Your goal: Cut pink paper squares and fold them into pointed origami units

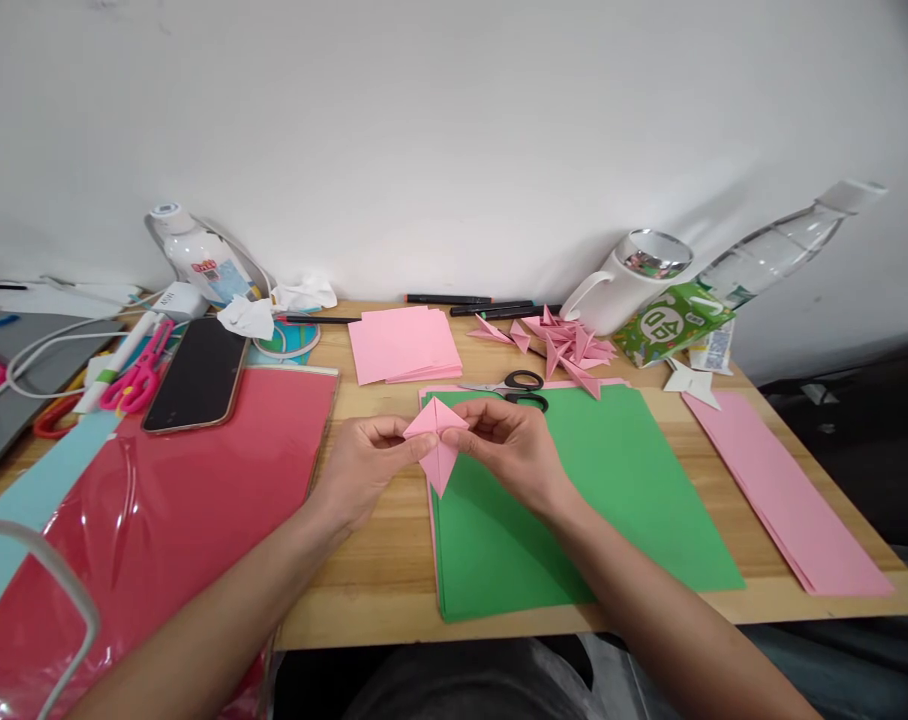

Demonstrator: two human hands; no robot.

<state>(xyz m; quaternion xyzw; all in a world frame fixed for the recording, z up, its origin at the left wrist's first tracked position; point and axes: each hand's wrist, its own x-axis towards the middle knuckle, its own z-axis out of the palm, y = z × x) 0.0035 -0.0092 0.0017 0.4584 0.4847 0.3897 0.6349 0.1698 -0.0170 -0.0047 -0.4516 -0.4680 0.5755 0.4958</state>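
A small pink folded paper (440, 466), kite-shaped with a crease down its middle, is held up between my two hands. My left hand (370, 460) pinches its left corner, thumb on the front face. On the right corner, my right hand (508, 445) grips it the same way, fingers curled behind. Below and to the right lies a stack of green paper (596, 510) with pink edges showing beneath. Black-handled scissors (525, 381) rest at the far edge of that stack. A stack of pink paper squares (405, 345) sits just beyond my hands.
Folded pink paper pieces (570, 345) are heaped near a white mug (611, 292). Pink strips (788, 490) lie at the right. A phone (199, 375) and pink scissors (139, 370) rest at left, by red paper in plastic (199, 500). Bottles (206, 260) stand or lean against the wall.
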